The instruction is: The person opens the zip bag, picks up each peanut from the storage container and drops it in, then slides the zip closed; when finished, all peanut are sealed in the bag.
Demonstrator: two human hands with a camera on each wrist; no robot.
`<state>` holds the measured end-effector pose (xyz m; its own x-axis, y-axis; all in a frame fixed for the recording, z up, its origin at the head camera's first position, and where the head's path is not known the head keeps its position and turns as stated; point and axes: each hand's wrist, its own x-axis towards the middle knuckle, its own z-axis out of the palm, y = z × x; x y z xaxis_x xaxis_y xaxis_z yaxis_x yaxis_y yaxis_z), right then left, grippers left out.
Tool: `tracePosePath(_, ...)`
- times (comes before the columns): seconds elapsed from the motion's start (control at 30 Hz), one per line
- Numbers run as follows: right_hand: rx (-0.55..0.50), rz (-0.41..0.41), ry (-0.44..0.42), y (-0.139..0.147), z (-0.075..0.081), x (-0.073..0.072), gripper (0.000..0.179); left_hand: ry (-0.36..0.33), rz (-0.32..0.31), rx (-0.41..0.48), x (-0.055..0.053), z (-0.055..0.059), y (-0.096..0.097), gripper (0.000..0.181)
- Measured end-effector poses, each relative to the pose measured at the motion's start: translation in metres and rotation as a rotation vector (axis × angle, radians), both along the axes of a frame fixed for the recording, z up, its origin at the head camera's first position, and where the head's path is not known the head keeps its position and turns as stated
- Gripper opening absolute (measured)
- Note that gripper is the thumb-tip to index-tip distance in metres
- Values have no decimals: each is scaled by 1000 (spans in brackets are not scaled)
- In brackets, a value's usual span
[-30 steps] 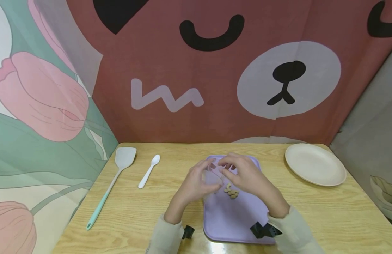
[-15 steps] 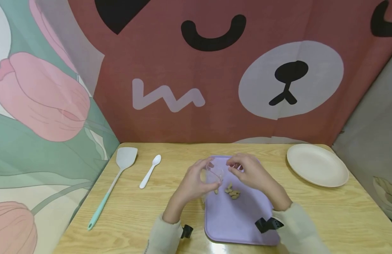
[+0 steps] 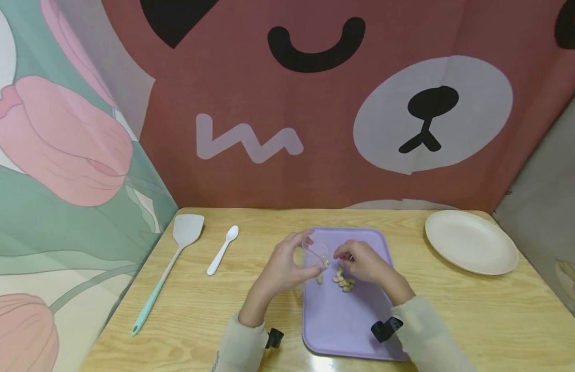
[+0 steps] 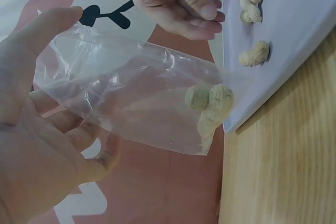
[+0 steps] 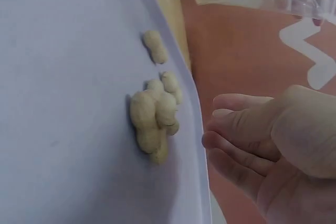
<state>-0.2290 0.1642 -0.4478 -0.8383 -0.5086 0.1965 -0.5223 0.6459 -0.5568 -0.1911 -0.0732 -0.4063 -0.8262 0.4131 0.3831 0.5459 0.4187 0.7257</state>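
Observation:
My left hand (image 3: 287, 263) holds a clear plastic bag (image 4: 147, 82) near its mouth, thumb and fingers spread on either side of it. A few peanuts (image 4: 218, 103) lie at the bottom of the bag, which hangs beside the left edge of the purple tray (image 3: 352, 325). On the tray is a small heap of peanuts (image 5: 149, 119), with a single peanut (image 5: 155, 47) apart from it. Close to this heap, my right hand (image 3: 368, 263) hovers with its fingers loosely bent and the thumb near them. Nothing shows between those fingertips in the right wrist view.
A white spatula with a mint handle (image 3: 168, 274) and a small white spoon (image 3: 222, 250) lie on the wooden table to the left. At the back right stands a cream plate (image 3: 471, 242). A printed cloth (image 3: 315, 181) hangs behind the table.
My right hand has drawn away from the bag's mouth to the right, then come down toward the peanuts on the tray. The left hand keeps holding the bag in nearly the same place.

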Motion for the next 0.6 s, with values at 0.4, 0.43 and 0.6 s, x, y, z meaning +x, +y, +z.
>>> tracePosePath(0.4,27,-7,-52,-1,-9,3,19,-11,19,-27,1,-1,1,75)
tracePosePath(0.43,30,-3,-47,-1,-10,3,19,-7,20,-28,1,-1,1,75)
tracePosePath(0.6,38,6,-37,-1,-15,3,19,15,15,-21,1,-2,3,75)
